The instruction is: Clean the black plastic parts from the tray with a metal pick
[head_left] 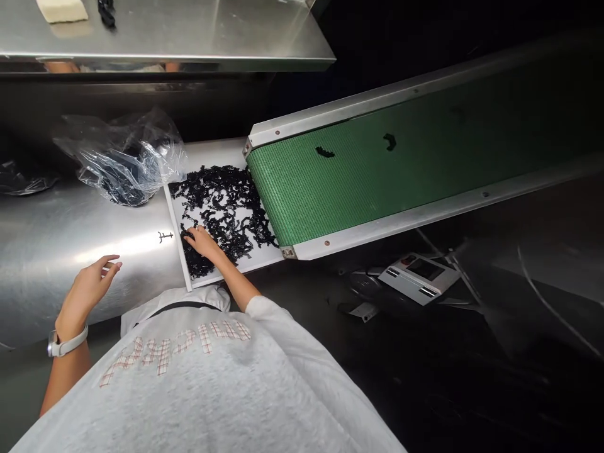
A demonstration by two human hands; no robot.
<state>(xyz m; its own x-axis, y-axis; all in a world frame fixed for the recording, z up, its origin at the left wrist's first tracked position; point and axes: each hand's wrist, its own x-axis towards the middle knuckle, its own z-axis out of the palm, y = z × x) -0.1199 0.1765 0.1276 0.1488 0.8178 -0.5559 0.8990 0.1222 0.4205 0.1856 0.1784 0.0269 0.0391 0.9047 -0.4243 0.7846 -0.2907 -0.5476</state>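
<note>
My right hand (204, 243) reaches into a shallow white tray (212, 153) with its fingers curled among small black parts (226, 217). Black shows between thumb and fingers, though which pieces they pinch is hard to see. The parts are jagged, plastic-looking strips, heaped and scattered across the tray floor. My left hand (92, 286), with a watch (68, 343) on its wrist, hovers above the curved metal surface (127, 229) left of the tray. Its thumb and forefinger are apart with nothing between them. Between that hand and the tray's rim lie a few thin black pieces (165, 236).
A green conveyor belt (330, 189) with metal side rails meets the tray's right side, carrying two black pieces. A clear plastic bag (127, 163) with dark contents sits behind the left hand. Above is a steel shelf (189, 31). A white device (419, 277) stands below the conveyor.
</note>
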